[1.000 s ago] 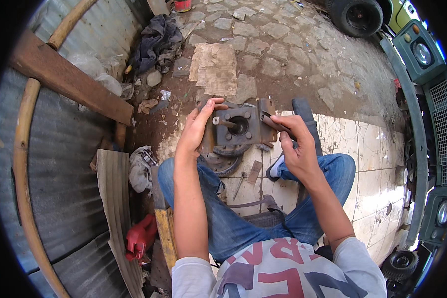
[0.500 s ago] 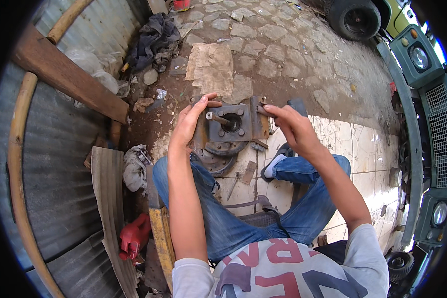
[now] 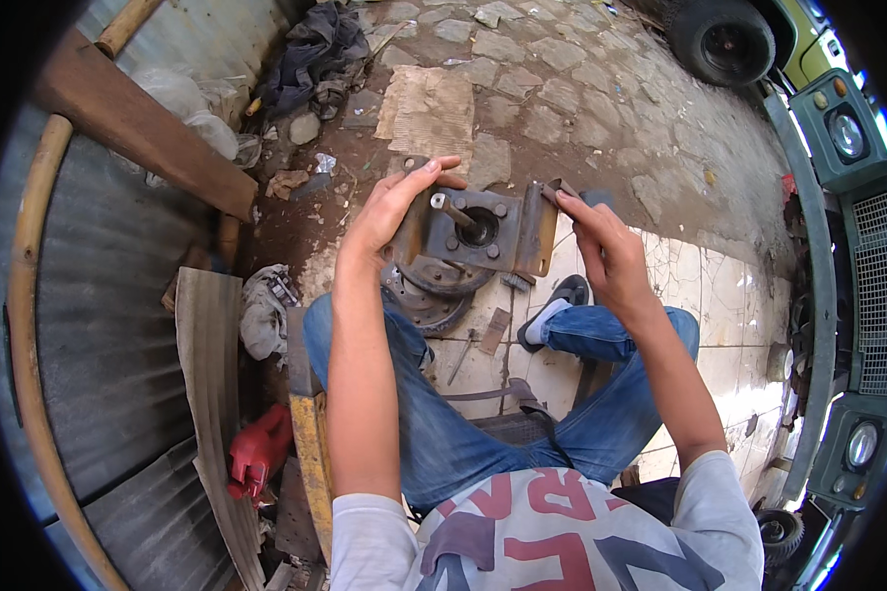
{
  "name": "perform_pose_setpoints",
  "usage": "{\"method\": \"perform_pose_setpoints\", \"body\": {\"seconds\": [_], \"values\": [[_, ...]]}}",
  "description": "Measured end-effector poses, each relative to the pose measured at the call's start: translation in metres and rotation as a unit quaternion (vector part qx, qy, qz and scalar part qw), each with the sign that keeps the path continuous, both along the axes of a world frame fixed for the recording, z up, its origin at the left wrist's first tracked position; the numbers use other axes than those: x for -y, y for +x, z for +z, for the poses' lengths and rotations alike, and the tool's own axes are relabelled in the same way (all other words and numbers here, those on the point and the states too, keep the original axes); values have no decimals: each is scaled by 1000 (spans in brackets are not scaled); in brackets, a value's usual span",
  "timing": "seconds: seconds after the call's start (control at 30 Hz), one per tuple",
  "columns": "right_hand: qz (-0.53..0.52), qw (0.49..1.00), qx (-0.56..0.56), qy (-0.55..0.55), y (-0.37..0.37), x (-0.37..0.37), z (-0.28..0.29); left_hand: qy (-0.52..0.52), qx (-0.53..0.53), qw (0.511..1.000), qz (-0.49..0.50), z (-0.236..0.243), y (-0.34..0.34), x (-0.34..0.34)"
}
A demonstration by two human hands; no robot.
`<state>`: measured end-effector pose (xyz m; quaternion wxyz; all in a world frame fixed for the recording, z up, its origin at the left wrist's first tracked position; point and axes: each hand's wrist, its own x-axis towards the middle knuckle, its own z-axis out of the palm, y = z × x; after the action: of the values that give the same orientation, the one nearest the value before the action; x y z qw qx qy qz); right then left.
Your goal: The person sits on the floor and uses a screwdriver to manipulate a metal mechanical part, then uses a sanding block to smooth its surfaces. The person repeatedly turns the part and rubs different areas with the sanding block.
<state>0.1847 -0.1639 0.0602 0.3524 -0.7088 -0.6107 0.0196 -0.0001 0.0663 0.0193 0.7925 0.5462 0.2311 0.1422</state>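
My left hand (image 3: 389, 209) is wrapped round the left flange of a rusty steel mounting bracket (image 3: 510, 246), fingers over its top edge. The bracket has a bolted centre plate, and a short shaft (image 3: 450, 208) sticks out of its round hole. At the right flange, my right hand (image 3: 611, 246) pinches a small dark folded piece (image 3: 561, 187), perhaps sandpaper, against the flange's upper edge. Beneath the bracket, partly hidden by it, round metal discs (image 3: 434, 311) lie on the floor. Beside them are a small brush (image 3: 514, 282), a flat brown strip (image 3: 495, 332) and a thin rod-like tool (image 3: 460, 359).
Corrugated metal sheets (image 3: 118, 325) and a wooden beam (image 3: 148, 133) stand at my left, near a red plastic container (image 3: 261, 453). A cardboard piece (image 3: 427, 106) lies ahead on stone paving. A green vehicle (image 3: 872, 295) stands at the right. My legs flank the parts.
The bracket has tilted, its right side now lower than its left. My right hand has moved with the flange and its small piece sits at the upper edge. The whole view has shifted slightly.
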Motion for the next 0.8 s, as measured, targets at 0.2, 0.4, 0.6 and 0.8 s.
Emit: {"method": "perform_pose_setpoints", "body": {"seconds": [0.2,0.4,0.6,0.8], "values": [[106,991,76,-5,-2,11,3,65,15,996,-64,-10,2,-7],[151,983,101,-12,-24,27,-4,54,7,997,-49,-11,3,-6],[97,992,75,25,-13,17,-13,37,19,998,-40,-13,-2,-7],[69,990,111,48,11,0,-7,25,18,999,-24,-10,1,-3]]}}
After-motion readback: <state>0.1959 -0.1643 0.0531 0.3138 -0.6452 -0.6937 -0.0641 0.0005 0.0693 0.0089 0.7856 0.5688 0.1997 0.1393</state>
